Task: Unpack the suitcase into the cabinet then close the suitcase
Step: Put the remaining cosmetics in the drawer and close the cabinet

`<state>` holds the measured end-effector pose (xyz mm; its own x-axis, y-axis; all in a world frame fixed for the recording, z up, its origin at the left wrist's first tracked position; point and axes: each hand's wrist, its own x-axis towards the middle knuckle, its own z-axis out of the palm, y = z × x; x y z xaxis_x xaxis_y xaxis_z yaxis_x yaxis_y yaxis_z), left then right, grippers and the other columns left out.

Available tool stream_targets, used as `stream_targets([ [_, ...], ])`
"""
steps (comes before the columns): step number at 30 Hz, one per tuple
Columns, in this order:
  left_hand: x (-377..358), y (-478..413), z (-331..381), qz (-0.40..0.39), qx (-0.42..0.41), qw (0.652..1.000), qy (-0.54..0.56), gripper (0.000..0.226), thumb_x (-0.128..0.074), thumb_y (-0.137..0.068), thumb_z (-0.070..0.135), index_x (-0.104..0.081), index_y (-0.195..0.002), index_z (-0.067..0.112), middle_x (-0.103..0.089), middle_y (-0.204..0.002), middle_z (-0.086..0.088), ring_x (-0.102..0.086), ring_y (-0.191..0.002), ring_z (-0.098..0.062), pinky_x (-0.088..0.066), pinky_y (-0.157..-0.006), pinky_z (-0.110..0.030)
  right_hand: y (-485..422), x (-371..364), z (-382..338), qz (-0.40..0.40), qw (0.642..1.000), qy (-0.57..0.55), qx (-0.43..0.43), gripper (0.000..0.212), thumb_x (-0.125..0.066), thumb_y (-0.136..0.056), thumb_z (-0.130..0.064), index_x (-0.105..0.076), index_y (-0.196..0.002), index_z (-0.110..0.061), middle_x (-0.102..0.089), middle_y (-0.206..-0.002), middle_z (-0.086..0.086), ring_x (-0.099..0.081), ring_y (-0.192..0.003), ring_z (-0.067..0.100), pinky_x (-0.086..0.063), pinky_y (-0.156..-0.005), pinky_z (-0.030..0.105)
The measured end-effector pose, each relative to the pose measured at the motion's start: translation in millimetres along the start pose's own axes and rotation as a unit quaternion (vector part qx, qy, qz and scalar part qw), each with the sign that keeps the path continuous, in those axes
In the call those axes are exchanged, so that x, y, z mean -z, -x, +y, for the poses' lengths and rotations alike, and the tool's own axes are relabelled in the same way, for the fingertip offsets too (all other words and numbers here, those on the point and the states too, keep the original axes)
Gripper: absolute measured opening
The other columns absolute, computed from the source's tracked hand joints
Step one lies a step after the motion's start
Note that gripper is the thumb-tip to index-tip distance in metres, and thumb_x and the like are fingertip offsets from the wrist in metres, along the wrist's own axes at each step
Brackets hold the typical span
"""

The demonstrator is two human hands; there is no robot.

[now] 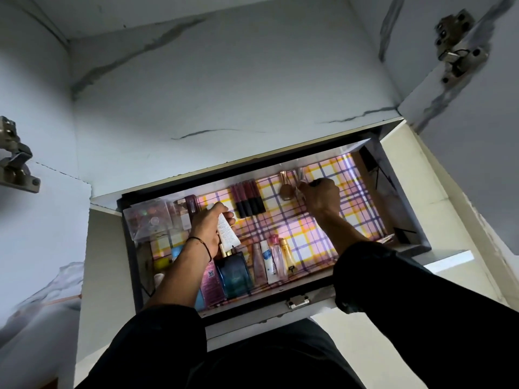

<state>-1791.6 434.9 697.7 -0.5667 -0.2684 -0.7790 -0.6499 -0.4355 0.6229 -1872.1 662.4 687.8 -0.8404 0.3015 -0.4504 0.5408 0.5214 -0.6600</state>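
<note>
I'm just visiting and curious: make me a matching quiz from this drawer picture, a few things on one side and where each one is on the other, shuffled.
Things:
1. white tube
2. lip gloss tubes
3. blue perfume bottle
4. clear plastic box

Places:
A. far left corner of the drawer
B. held in the left hand
C. lying in a row along the back edge
D. near the front edge, just below the left hand

Pairs: 1-B, 2-C, 3-D, 4-A

Metal door hinge (pixel 459 44) upper right, second hinge (pixel 15 158) at left edge
</note>
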Motion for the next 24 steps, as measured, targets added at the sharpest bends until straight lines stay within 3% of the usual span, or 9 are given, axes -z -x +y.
stream_targets([
  [5, -1, -4, 1, 0.005, 0.005, 1.0, -0.007, 0.008, -0.051, -0.095, 0.012, -0.057, -0.091, 0.009, -0.064, -0.079, -0.008, -0.062, -0.069, -0.018, -0.05, -0.062, -0.028, -14, -5, -5, 0.003, 0.994, 0.107, 0.033, 0.033, -0.072, -0.085, -0.041, -0.062, -0.095, -0.011, -0.068, -0.091, 0.007, -0.065, -0.082, 0.028, -0.055, -0.071, 0.041],
  [8, 0, -7, 2, 0.01, 0.004, 1.0, -0.013, 0.007, -0.051, -0.095, 0.01, -0.057, -0.092, 0.009, -0.064, -0.079, -0.008, -0.062, -0.071, -0.019, -0.05, -0.068, -0.03, -13, -3, -5, -0.016, 0.991, 0.122, 0.052, 0.038, -0.071, -0.086, -0.041, -0.06, -0.103, -0.009, -0.065, -0.089, 0.003, -0.062, -0.08, 0.024, -0.048, -0.065, 0.034],
  [12, 1, -10, 2, 0.019, 0.008, 1.0, -0.017, 0.005, -0.052, -0.095, 0.01, -0.057, -0.093, 0.009, -0.063, -0.078, -0.008, -0.063, -0.072, -0.019, -0.049, -0.069, -0.03, -10, 3, -1, -0.061, 0.991, 0.103, 0.067, 0.025, -0.07, -0.091, -0.038, -0.058, -0.092, -0.016, -0.06, -0.075, -0.003, -0.057, -0.066, 0.013, -0.037, -0.053, 0.025],
  [16, -1, -11, 2, 0.019, 0.008, 1.0, -0.017, 0.007, -0.053, -0.095, 0.009, -0.057, -0.09, 0.01, -0.063, -0.079, -0.008, -0.062, -0.073, -0.019, -0.048, -0.069, -0.03, -8, 1, 4, -0.056, 0.997, 0.045, 0.04, 0.027, -0.066, -0.093, -0.042, -0.059, -0.088, -0.016, -0.065, -0.078, 0.002, -0.061, -0.069, 0.016, -0.047, -0.059, 0.029],
  [20, 0, -10, 1, 0.02, 0.007, 1.0, -0.016, 0.005, -0.054, -0.096, 0.008, -0.057, -0.092, 0.009, -0.062, -0.084, -0.009, -0.064, -0.077, -0.019, -0.05, -0.062, -0.031, 1, 2, 6, -0.037, 0.999, -0.007, 0.015, 0.027, -0.064, -0.095, -0.039, -0.059, -0.081, -0.016, -0.062, -0.07, 0.0, -0.058, -0.063, 0.015, -0.042, -0.055, 0.027],
  [22, 1, -9, 1, 0.019, 0.002, 1.0, -0.015, 0.004, -0.056, -0.096, 0.008, -0.057, -0.1, 0.007, -0.063, -0.089, -0.009, -0.066, -0.08, -0.021, -0.053, -0.057, -0.031, 7, 3, 3, -0.016, 0.994, -0.104, -0.032, 0.028, -0.064, -0.096, -0.037, -0.061, -0.082, -0.014, -0.063, -0.07, 0.002, -0.059, -0.063, 0.017, -0.045, -0.056, 0.029],
  [24, 2, -9, 1, 0.013, -0.009, 1.0, -0.021, 0.012, -0.057, -0.097, 0.008, -0.057, -0.108, 0.005, -0.064, -0.095, -0.009, -0.067, -0.082, -0.022, -0.056, -0.056, -0.032, 15, 6, -4, -0.082, 0.948, -0.286, -0.112, 0.027, -0.06, -0.098, -0.036, -0.062, -0.089, -0.011, -0.065, -0.076, 0.006, -0.061, -0.067, 0.02, -0.049, -0.06, 0.032],
])
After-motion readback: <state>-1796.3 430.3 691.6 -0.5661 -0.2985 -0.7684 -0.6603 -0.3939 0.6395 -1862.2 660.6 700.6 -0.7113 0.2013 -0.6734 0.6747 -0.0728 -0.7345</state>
